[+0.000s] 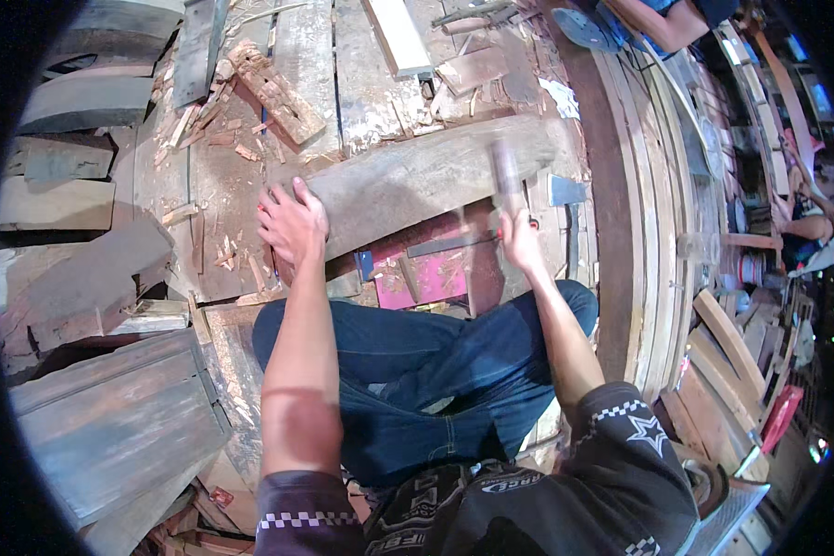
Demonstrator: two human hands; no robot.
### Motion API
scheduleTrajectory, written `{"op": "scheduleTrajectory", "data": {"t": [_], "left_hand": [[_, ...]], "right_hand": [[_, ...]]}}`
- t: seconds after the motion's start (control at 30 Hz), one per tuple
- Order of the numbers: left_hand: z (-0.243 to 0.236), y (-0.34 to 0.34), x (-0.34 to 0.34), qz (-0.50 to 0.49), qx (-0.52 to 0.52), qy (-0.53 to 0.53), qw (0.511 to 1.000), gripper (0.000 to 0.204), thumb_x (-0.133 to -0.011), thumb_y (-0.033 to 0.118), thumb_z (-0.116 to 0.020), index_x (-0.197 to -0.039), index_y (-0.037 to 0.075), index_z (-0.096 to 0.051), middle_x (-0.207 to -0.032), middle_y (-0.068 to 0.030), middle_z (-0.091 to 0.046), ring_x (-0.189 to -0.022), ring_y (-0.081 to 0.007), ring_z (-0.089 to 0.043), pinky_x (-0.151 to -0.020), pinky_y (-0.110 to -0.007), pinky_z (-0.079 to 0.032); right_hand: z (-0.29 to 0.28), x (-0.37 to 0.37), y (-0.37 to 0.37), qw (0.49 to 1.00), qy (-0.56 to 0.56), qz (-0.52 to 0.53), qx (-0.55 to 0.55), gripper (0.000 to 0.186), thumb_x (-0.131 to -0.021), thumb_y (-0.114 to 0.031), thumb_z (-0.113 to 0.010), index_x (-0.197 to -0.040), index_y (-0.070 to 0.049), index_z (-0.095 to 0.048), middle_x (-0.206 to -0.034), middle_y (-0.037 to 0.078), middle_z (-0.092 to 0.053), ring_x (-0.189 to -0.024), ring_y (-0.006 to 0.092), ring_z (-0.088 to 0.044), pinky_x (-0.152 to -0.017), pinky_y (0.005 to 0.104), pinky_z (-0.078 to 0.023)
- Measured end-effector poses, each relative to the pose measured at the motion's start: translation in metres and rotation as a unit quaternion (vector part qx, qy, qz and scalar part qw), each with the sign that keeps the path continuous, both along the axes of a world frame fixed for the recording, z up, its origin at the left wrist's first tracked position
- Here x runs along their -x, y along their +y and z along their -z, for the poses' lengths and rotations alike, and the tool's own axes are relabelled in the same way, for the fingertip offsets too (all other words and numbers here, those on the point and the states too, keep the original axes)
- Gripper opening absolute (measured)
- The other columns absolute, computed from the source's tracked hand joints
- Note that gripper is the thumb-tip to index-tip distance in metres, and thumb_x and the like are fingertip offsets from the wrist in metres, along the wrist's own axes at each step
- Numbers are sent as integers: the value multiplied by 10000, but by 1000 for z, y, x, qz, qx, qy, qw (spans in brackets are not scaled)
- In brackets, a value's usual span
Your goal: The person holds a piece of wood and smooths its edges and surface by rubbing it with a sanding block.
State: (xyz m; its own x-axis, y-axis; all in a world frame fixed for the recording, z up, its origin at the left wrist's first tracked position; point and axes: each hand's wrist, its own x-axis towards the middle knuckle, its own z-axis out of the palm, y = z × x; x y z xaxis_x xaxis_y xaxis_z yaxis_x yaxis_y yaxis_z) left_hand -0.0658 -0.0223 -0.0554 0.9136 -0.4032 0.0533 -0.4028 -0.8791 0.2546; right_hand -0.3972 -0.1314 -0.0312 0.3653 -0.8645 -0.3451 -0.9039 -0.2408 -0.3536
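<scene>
A long grey wooden board (pixel 417 181) lies slanted before my crossed legs. My left hand (pixel 294 222) grips its left end, fingers curled over the edge and thumb on top. Beside the board's right part, my right hand (pixel 521 243) is closed round a blurred tool with a brown cylindrical end (pixel 505 167); its exact kind is smeared by motion. A dark narrow blade (pixel 449 244) lies across a pink sheet (pixel 426 278) just left of that hand. To its right is a flat metal blade (pixel 566 190), with a dark curved bar (pixel 572 236) below it.
Wood chips (pixel 241 148) and a rough block (pixel 276 93) lie beyond the board. Stacked timber (pixel 74 199) and a large panel (pixel 120 417) line the left. Long planks (pixel 639 213) run along the right. Another person's arm (pixel 663 23) shows at the upper right.
</scene>
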Motion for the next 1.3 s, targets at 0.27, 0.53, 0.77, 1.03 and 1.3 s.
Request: {"op": "scheduleTrajectory", "data": {"t": [0.27,0.53,0.77,1.03,1.3], "left_hand": [[1,7,-2,-8,2,-8,1000,525,-964,470,-383,-1222,48,-559,-1284,-155,-511,-1133,-351,-509,-946,-497,-379],[1,5,-1,-2,3,-28,1000,523,-963,466,-388,-1217,40,-555,-1285,-162,-506,-1141,-351,-505,-939,-497,-391],[3,8,-5,-2,13,-3,1000,513,-960,455,-397,-1217,39,-553,-1303,-165,-504,-1170,-354,-488,-966,-496,-368],[2,6,0,-4,21,-18,1000,513,-959,453,-405,-1225,40,-555,-1319,-154,-507,-1191,-354,-478,-962,-498,-373],[1,9,-3,-8,-3,11,1000,510,-961,452,-402,-1230,45,-549,-1310,-158,-506,-1184,-349,-485,-946,-501,-383]], "right_hand": [[-13,15,13,999,17,-33,27,368,-988,-315,-460,-1108,19,-363,-820,385,-591,-840,546,-584,-680,597,-459],[-7,28,11,995,61,-61,-43,512,-978,-365,-488,-1230,41,-304,-891,385,-595,-861,533,-598,-737,592,-462],[8,36,17,990,-31,-132,28,429,-970,-286,-499,-1166,44,-307,-759,382,-579,-766,556,-586,-636,609,-448],[8,63,11,983,-34,-176,31,546,-975,-319,-478,-1328,24,-241,-877,337,-619,-819,526,-603,-708,560,-477],[-8,54,3,996,33,-63,-58,447,-958,-307,-508,-1237,-10,-323,-960,357,-610,-942,521,-582,-767,589,-453]]}}
